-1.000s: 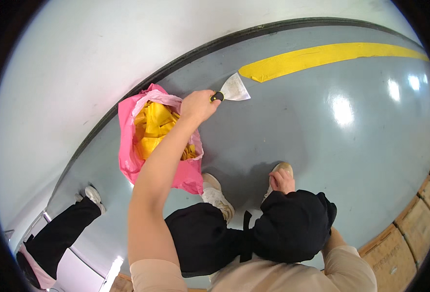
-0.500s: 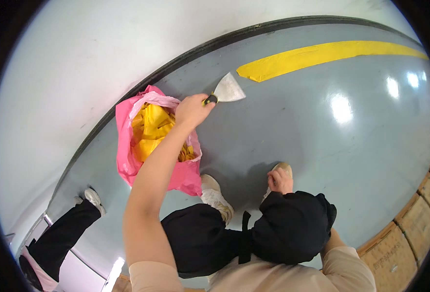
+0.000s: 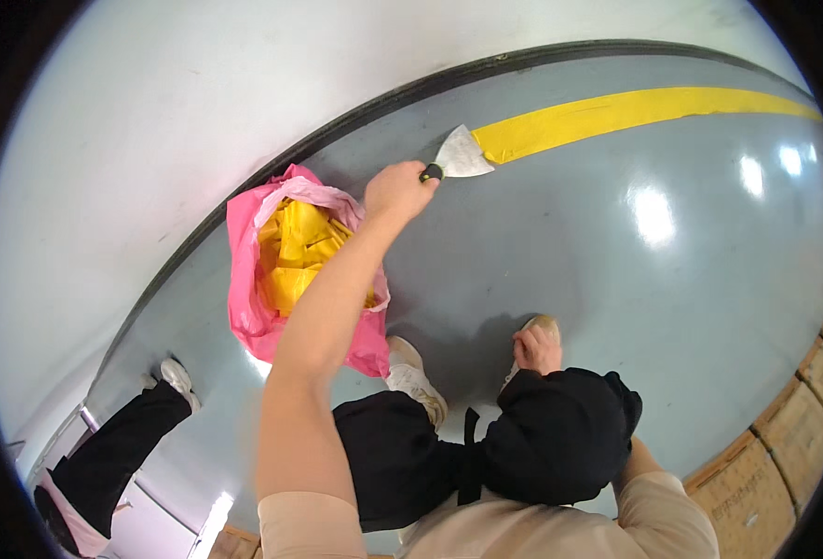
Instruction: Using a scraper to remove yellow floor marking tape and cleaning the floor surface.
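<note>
1. a scraper (image 3: 458,158) with a wide metal blade and a dark handle is held tight in the left hand (image 3: 398,189), with the fingers closed around the handle.
2. the blade is laid flat on the grey floor (image 3: 616,279), and its edge is touching the near end of the yellow tape strip (image 3: 635,110).
3. the tape strip is stuck on the floor beside the dark base of the white wall (image 3: 197,112).
4. the right hand (image 3: 535,349) is rested on the person's black knee, down low; nothing is seen in it, and it cannot be told if the fingers are closed.
5. a pink bag (image 3: 272,270) full of crumpled yellow tape is set on the floor just beside the left arm.
6. another person's leg in black trousers and a white shoe (image 3: 176,376) is seen at the lower left.
</note>
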### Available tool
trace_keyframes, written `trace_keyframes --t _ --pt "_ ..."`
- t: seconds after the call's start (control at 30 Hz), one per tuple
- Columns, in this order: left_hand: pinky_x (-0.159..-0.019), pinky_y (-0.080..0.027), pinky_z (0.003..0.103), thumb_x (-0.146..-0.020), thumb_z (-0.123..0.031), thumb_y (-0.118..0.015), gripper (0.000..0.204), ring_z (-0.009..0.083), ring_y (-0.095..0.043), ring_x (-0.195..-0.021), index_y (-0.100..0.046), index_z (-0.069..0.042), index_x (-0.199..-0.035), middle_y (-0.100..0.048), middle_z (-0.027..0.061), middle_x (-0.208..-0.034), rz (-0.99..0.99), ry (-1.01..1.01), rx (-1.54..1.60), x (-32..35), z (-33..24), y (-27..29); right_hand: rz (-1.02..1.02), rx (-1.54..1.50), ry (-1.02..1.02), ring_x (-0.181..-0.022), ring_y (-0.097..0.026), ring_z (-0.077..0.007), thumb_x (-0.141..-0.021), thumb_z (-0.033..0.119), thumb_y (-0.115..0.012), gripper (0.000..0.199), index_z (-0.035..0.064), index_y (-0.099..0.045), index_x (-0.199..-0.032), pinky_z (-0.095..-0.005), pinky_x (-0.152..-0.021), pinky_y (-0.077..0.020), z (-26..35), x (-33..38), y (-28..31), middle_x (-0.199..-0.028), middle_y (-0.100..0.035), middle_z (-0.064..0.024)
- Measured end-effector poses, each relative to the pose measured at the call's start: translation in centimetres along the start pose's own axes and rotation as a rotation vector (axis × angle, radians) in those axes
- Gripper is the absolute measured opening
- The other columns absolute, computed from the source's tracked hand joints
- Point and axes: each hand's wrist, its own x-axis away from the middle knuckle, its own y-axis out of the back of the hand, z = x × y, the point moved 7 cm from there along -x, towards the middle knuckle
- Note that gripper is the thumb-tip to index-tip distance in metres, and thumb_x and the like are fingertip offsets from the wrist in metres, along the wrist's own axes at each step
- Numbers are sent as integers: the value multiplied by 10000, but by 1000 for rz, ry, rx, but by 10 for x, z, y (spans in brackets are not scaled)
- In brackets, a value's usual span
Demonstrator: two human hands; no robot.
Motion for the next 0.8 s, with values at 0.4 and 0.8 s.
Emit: trace_keyframes --t 0.4,0.8 --pt "-765 -492 413 -762 -421 -609 425 317 -627 -867 -651 -116 -1054 -658 141 -929 82 -17 57 27 26 9 -7 -30 -14 -669 -544 -271 -701 71 -627 94 131 -605 -770 -376 -589 -439 -5 1 8 -719 -524 -54" --pt "-751 -487 430 -782 -392 -599 368 333 -621 -856 -653 -127 -1032 -659 137 -905 10 -100 55 16 -3 -2 -15 -41 4 -682 -553 -257 -682 61 -623 122 134 -595 -777 -371 -593 -441 -6 2 2 -718 -514 -50"
